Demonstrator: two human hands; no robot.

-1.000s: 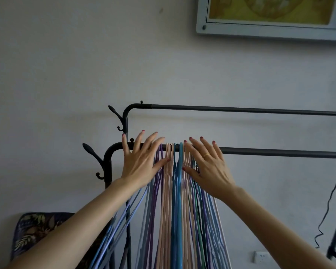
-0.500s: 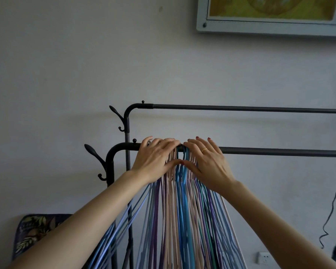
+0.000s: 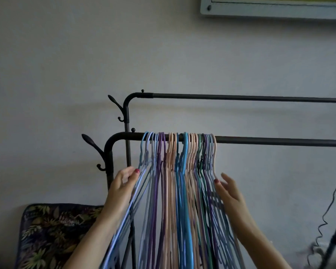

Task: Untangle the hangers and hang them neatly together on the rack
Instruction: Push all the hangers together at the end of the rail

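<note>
Several thin hangers [image 3: 177,181] in blue, purple, peach and green hang side by side by their hooks on the near rail [image 3: 260,141] of a black rack. Their hooks sit in one tight row near the rail's left end. My left hand [image 3: 124,183] lies against the outer left side of the bunch, fingers apart, thumb touching a pale blue hanger. On the outer right side my right hand [image 3: 228,190] rests flat against the purple and blue hangers, fingers spread. Neither hand grips anything.
A second, higher rail [image 3: 241,98] runs behind the first. Curved coat hooks [image 3: 91,142] stick out at the rack's left post. A floral cushion [image 3: 52,233] sits low left, a dangling cable [image 3: 332,210] and rack leg at right, a framed picture [image 3: 270,10] on the wall.
Both hands have dropped from the hooks at the rail down to the flanks of the bunch and moved apart. The hooks now show uncovered in a row on the rail.
</note>
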